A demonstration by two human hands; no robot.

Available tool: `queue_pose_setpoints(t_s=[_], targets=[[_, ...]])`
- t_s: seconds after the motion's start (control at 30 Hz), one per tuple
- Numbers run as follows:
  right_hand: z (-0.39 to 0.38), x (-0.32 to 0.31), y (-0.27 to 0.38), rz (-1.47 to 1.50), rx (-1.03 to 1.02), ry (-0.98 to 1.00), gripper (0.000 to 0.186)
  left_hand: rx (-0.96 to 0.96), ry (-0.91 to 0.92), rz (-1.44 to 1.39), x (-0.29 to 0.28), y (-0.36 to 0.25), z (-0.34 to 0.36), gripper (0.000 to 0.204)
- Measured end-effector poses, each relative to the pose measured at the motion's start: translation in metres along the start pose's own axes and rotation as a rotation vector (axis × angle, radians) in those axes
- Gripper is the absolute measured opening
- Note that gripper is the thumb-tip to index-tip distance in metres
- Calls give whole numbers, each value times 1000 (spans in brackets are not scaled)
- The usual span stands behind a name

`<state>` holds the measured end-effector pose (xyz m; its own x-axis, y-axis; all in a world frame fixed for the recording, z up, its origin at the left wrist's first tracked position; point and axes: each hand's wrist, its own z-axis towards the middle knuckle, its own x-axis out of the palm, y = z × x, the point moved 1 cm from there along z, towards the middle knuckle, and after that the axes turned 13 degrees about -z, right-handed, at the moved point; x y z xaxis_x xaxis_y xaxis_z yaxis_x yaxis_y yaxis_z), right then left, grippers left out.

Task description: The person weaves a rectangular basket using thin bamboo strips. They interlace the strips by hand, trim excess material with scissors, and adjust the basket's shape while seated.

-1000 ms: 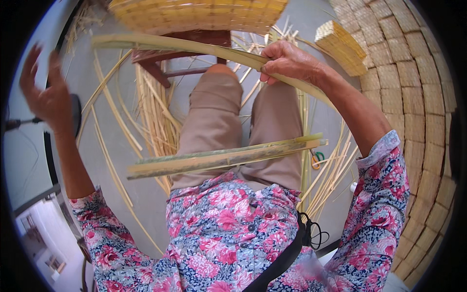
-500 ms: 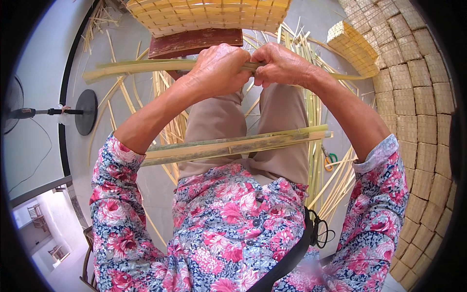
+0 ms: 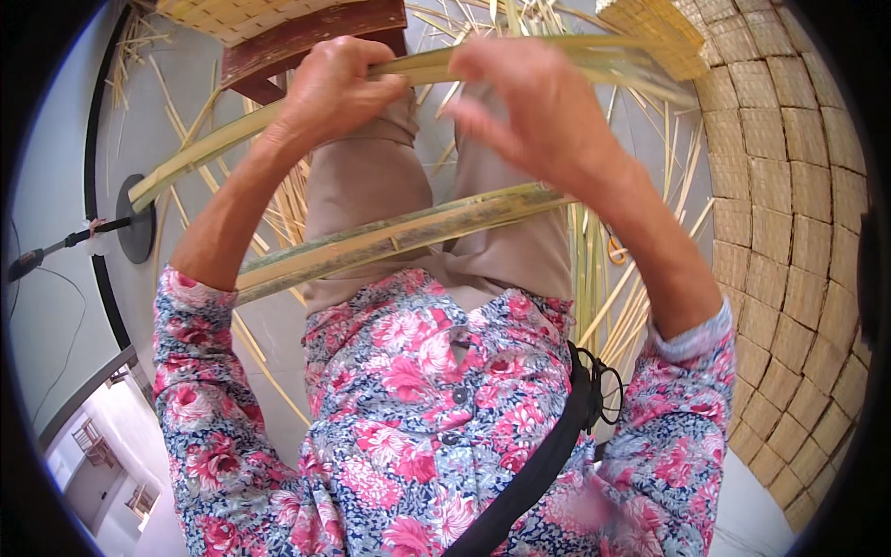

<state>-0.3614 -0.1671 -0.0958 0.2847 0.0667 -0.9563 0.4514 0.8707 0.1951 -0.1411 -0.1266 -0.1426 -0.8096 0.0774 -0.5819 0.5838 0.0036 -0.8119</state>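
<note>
My left hand [image 3: 339, 93] is closed around a long, pale green bamboo strip [image 3: 204, 148], which slants from low at the left up toward the right above my knees. My right hand [image 3: 538, 116] is blurred, just below and in front of the strip's right part, with thumb and fingers apart and nothing visible between them. A few split bamboo lengths [image 3: 390, 237], green and tan with mottled skin, lie crosswise on my thighs.
A yellow woven basket [image 3: 269, 19] rests on a red wooden stool [image 3: 251, 70]. Another woven piece [image 3: 668, 42], stacked woven blocks [image 3: 780, 241], scattered strips [image 3: 251, 339], orange-handled scissors [image 3: 615, 249] and a fan stand [image 3: 139, 241] surround me.
My left hand came over from the far left onto the strip, then shifted left and up with it. My right hand has loosened from the strip and opened.
</note>
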Motion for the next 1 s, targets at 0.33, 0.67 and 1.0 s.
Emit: queue_pose_setpoints(t_s=[0.33, 0.67, 1.0], targets=[[-122, 15, 54, 125, -6, 352, 5, -269, 173, -321, -12, 23, -9, 27], [-373, 101, -100, 610, 1174, 264, 11, -459, 152, -403, -42, 40, -26, 25], [-342, 296, -28, 1205, 1484, 477, 21, -573, 34, -480, -63, 33, -39, 19]])
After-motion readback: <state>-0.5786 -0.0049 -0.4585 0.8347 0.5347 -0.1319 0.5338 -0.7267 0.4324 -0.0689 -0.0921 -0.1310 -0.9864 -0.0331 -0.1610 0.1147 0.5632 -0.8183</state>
